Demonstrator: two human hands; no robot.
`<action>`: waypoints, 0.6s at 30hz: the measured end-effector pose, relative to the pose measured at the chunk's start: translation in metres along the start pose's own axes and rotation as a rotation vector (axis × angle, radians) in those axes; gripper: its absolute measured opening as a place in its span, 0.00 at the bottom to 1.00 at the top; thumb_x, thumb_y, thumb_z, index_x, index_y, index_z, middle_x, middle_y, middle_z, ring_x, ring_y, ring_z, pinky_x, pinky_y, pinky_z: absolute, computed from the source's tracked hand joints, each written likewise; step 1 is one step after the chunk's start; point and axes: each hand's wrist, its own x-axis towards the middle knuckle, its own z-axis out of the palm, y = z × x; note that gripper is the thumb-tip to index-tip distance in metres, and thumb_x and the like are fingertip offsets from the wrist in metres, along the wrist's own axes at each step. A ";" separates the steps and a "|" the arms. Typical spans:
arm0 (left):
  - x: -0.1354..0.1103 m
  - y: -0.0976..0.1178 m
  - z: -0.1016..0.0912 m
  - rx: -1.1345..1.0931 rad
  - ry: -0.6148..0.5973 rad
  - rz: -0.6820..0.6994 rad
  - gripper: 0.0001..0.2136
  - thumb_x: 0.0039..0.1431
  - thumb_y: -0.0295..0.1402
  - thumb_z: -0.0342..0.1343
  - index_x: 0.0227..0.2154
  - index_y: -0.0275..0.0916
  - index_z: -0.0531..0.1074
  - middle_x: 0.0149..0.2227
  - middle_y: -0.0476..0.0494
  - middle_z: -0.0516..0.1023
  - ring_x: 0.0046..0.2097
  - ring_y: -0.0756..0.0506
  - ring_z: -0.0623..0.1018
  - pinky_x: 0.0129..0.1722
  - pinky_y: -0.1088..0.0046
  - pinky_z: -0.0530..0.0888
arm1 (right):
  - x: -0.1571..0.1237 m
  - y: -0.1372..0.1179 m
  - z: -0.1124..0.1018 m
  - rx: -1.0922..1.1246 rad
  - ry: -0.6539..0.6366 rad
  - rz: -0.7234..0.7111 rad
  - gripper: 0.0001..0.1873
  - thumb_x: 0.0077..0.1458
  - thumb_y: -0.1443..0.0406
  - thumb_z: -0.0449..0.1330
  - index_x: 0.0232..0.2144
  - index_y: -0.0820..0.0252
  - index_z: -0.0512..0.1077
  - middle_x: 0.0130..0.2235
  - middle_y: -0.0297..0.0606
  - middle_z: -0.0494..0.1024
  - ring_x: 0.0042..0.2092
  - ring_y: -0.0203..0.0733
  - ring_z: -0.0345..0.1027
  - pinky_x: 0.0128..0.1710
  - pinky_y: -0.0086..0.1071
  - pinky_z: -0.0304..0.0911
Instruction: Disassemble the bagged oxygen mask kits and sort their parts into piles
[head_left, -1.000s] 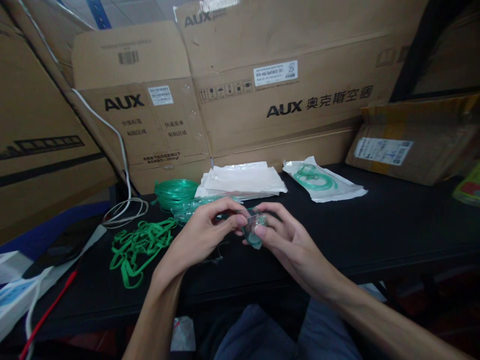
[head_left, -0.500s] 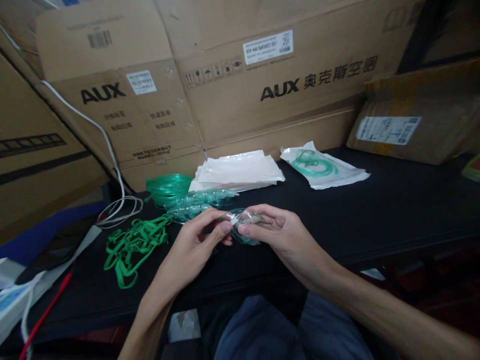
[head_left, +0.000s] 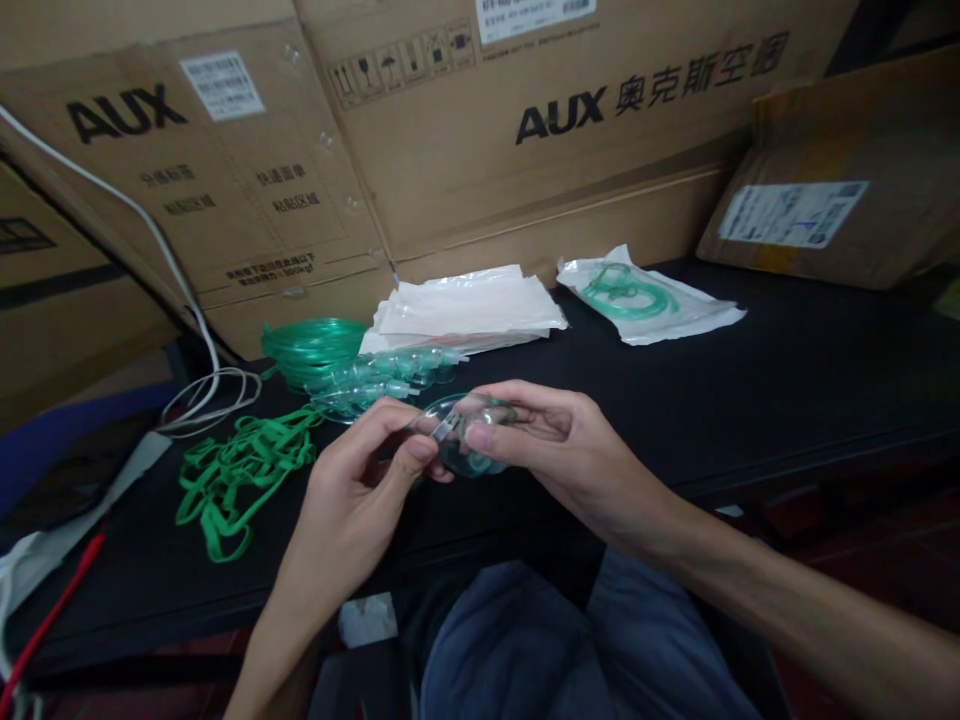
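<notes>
A clear green-tinted oxygen mask (head_left: 466,458) is held between my two hands just above the black table. My right hand (head_left: 544,430) grips the mask's right side, thumb on top and fingers curled behind. My left hand (head_left: 379,470) has thumb and forefinger pinched at the mask's left edge, by a small shiny metal strip (head_left: 445,426). The strip lies across the mask's clear surface, and its left end meets my left fingertips. More clear masks (head_left: 375,385) lie just beyond my left hand. Green elastic straps (head_left: 244,470) are heaped to its left.
Coiled green tubing (head_left: 311,350) sits behind the straps. White flat packets (head_left: 461,312) are stacked at the back, beside a clear-fronted pouch (head_left: 630,300) holding tubing. Large cardboard (head_left: 450,190) walls the rear, and a taped box (head_left: 832,190) stands at right. Cables (head_left: 214,395) run at left.
The mask has tilted so that more of its face and the metal strip show between my hands. My hands have drawn slightly apart. The camera view has shifted down and closer.
</notes>
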 end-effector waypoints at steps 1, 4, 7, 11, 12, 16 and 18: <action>-0.001 0.000 0.000 -0.001 0.007 0.003 0.09 0.68 0.38 0.56 0.34 0.41 0.77 0.34 0.49 0.75 0.34 0.50 0.76 0.34 0.78 0.74 | 0.000 0.000 0.000 0.020 -0.016 0.016 0.14 0.52 0.63 0.72 0.43 0.58 0.81 0.42 0.36 0.83 0.44 0.40 0.76 0.49 0.34 0.69; -0.002 0.002 0.001 0.013 0.021 0.021 0.10 0.68 0.38 0.57 0.33 0.41 0.77 0.33 0.49 0.75 0.33 0.50 0.75 0.33 0.78 0.73 | 0.001 -0.003 0.001 0.081 -0.054 0.057 0.12 0.53 0.63 0.71 0.41 0.59 0.82 0.40 0.36 0.83 0.42 0.39 0.76 0.49 0.33 0.69; -0.003 0.003 0.003 0.031 0.051 0.041 0.09 0.68 0.38 0.57 0.33 0.41 0.77 0.32 0.50 0.74 0.33 0.51 0.75 0.34 0.78 0.73 | 0.002 -0.006 0.002 0.137 -0.059 0.088 0.11 0.54 0.61 0.71 0.39 0.60 0.82 0.37 0.36 0.83 0.41 0.38 0.75 0.48 0.31 0.68; -0.005 0.003 0.006 0.037 0.085 0.028 0.08 0.67 0.39 0.58 0.35 0.42 0.77 0.32 0.51 0.74 0.32 0.51 0.75 0.32 0.78 0.73 | 0.002 -0.007 0.002 0.105 -0.044 0.104 0.11 0.52 0.59 0.72 0.34 0.60 0.82 0.35 0.35 0.82 0.39 0.38 0.74 0.46 0.31 0.67; -0.006 0.003 0.006 0.033 0.085 0.017 0.08 0.67 0.40 0.58 0.36 0.42 0.77 0.32 0.51 0.74 0.32 0.50 0.75 0.32 0.77 0.74 | 0.002 -0.007 0.002 0.087 -0.037 0.102 0.11 0.52 0.59 0.72 0.34 0.60 0.82 0.35 0.35 0.82 0.39 0.38 0.74 0.45 0.32 0.67; -0.008 0.001 0.008 -0.003 0.047 -0.017 0.07 0.66 0.39 0.59 0.37 0.42 0.77 0.33 0.50 0.75 0.33 0.49 0.77 0.33 0.77 0.76 | 0.002 -0.003 0.000 0.027 0.010 0.063 0.11 0.50 0.59 0.73 0.34 0.60 0.82 0.35 0.35 0.82 0.39 0.39 0.74 0.44 0.33 0.68; -0.008 0.000 0.008 -0.011 0.049 -0.023 0.06 0.66 0.38 0.59 0.36 0.42 0.78 0.33 0.49 0.75 0.33 0.49 0.77 0.33 0.78 0.76 | 0.002 -0.001 0.000 -0.013 0.027 0.044 0.12 0.50 0.59 0.73 0.34 0.60 0.82 0.36 0.36 0.83 0.40 0.39 0.75 0.45 0.33 0.68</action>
